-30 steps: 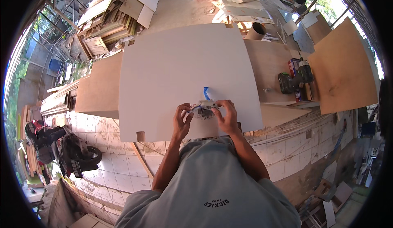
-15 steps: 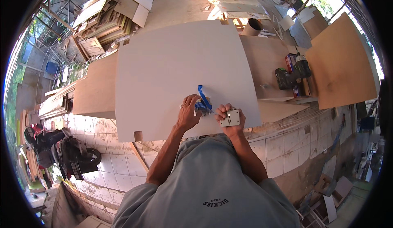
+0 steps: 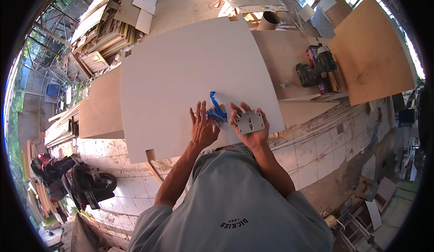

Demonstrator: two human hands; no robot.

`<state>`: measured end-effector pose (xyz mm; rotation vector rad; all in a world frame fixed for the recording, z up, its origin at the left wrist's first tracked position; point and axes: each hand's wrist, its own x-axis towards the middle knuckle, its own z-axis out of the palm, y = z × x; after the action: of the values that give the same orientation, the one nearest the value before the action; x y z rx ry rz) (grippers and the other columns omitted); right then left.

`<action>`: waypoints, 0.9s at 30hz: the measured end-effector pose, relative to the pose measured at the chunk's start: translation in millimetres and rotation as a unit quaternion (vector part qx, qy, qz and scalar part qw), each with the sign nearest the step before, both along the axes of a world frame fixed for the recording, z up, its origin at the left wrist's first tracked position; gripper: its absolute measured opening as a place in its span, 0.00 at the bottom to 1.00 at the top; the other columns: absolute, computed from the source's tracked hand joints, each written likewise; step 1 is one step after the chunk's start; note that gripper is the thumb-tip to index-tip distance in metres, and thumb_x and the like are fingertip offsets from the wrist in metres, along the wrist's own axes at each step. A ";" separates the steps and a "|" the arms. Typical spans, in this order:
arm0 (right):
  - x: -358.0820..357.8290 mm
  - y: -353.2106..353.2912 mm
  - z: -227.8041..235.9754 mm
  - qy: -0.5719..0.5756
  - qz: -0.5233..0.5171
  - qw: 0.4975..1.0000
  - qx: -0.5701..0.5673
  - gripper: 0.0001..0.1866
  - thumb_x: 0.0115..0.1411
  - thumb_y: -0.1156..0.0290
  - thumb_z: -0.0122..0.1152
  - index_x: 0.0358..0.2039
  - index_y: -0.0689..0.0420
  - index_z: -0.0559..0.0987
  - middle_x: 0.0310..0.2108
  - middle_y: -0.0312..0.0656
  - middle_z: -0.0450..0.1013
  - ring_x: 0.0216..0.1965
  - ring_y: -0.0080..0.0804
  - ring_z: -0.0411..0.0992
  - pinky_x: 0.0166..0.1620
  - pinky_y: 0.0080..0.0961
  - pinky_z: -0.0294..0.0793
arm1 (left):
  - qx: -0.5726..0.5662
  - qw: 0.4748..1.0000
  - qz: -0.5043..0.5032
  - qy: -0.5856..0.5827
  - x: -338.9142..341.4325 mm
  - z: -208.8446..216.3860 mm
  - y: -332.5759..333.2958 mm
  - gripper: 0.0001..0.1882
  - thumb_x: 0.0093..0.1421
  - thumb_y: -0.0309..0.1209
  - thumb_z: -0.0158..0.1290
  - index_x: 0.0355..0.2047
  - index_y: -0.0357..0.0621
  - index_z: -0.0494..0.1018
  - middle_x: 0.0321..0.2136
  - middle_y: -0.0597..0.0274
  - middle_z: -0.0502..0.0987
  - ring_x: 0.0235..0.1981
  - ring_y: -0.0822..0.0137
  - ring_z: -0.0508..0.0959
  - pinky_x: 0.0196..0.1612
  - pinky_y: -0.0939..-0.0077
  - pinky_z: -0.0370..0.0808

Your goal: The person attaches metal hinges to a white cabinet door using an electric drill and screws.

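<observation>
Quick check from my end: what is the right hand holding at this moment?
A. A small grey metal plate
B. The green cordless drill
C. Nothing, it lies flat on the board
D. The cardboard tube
A. The right hand holds a small grey metal plate over the near edge of the white board, while the green drill and the cardboard tube lie out of its reach further back.

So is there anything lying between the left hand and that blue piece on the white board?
Nothing visible: the left hand lies flat on the white board, its fingers right beside the blue piece. The right hand holds a grey metal plate just beyond it.
</observation>
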<state>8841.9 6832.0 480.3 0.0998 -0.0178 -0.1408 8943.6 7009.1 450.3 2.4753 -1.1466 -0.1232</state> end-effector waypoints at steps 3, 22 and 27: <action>0.5 2.8 0.0 0.021 -0.009 1.000 0.009 0.32 0.67 0.52 0.50 0.61 0.65 0.68 0.65 0.63 0.59 0.61 0.51 0.66 0.66 0.47 0.62 | -0.006 1.000 0.017 -0.020 5.0 -17.1 -3.7 0.23 0.52 0.32 0.58 0.43 0.25 0.73 0.67 0.36 0.51 0.71 0.37 0.44 0.69 0.30 0.39; -1.0 -2.8 20.5 0.006 0.004 0.997 -0.079 0.30 0.64 0.53 0.53 0.58 0.63 0.72 0.58 0.57 0.69 0.50 0.44 0.72 0.56 0.40 0.68 | -0.090 0.981 0.105 0.133 -6.4 17.7 8.6 0.24 0.37 0.35 0.69 0.36 0.37 0.79 0.61 0.48 0.63 0.66 0.45 0.57 0.67 0.50 0.58; -4.9 -18.2 -11.5 0.144 0.025 0.938 -0.315 0.26 0.60 0.60 0.54 0.54 0.64 0.75 0.43 0.46 0.75 0.31 0.24 0.68 0.35 0.23 0.66 | -0.138 0.953 0.144 0.228 -7.3 33.5 14.5 0.23 0.38 0.32 0.67 0.37 0.38 0.80 0.60 0.48 0.66 0.64 0.45 0.60 0.66 0.52 0.61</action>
<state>8837.0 6813.8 468.8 -0.5636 0.2325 -0.0920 8936.3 7023.6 483.7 2.1750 -0.5616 -0.3985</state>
